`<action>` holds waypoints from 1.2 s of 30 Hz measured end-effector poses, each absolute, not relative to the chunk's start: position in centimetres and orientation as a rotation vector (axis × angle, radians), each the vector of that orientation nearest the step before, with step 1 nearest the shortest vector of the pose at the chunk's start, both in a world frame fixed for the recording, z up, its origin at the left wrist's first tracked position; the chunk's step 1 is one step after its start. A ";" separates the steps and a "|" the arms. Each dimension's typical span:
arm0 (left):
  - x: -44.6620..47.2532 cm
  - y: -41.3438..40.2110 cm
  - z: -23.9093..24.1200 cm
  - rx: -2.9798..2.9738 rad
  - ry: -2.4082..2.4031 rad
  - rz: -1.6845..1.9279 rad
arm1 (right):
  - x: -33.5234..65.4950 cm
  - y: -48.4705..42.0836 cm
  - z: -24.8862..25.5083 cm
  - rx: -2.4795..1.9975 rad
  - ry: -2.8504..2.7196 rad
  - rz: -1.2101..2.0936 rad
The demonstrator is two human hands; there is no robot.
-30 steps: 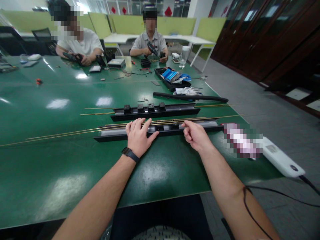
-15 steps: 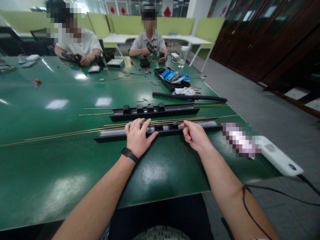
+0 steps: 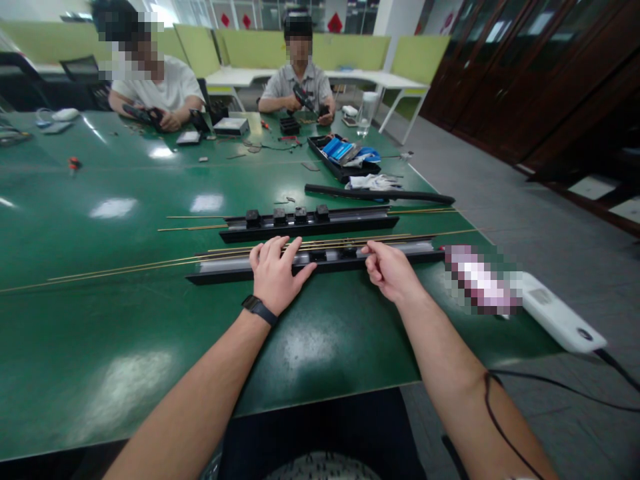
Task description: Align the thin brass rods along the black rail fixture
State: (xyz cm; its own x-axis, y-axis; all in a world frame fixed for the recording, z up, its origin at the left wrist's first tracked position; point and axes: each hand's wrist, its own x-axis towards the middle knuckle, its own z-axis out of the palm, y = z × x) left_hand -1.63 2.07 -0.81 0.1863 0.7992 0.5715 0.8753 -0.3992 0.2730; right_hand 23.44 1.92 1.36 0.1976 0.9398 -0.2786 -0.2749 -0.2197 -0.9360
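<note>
A long black channel (image 3: 330, 265) lies across the green table, its inside grey, with small black blocks (image 3: 317, 255) in it. Several thin brass-coloured rods (image 3: 150, 265) run along its top and stick out far to the left. My left hand (image 3: 275, 270) rests over the channel and rods, fingers spread and thumb stretched out. At the channel's right part is my right hand (image 3: 390, 268), its fingers curled in with the index finger against the thumb near the rods. What that pinch holds, if anything, I cannot make out.
Behind lies a second black channel (image 3: 310, 225) with several black blocks and rods. Farther back are a black tube (image 3: 380, 194), white gloves (image 3: 374, 182) and a black tray (image 3: 320, 152). A white power strip (image 3: 560, 313) sits at right. Two people work across the table.
</note>
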 end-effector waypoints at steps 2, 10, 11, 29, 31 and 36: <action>-1.6 2.0 -0.8 -2.329 -1.648 -1.005 | 23.5 2.0 1.3 -1.299 -0.725 1.320; -1.6 2.0 -0.8 -2.323 -1.656 -0.991 | 23.5 2.1 1.1 -1.297 -0.723 1.321; -1.6 2.0 -0.8 -2.323 -1.656 -0.991 | 23.5 2.1 1.1 -1.299 -0.726 1.320; -1.6 2.1 -0.9 -2.317 -1.637 -0.999 | 23.5 2.0 1.2 -1.296 -0.716 1.321; -1.6 2.0 -0.8 -2.316 -1.634 -1.000 | 23.4 2.0 1.2 -1.296 -0.717 1.321; -1.6 2.1 -0.8 -2.316 -1.630 -0.999 | 23.5 2.0 1.1 -1.304 -0.736 1.299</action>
State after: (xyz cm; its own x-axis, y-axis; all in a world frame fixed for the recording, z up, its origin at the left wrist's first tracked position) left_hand -1.59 2.08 -0.82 0.1935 0.7870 0.5859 0.8792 -0.4041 0.2524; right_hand 23.49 2.00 1.12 0.2061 0.9425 -0.2632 -0.2584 -0.2071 -0.9436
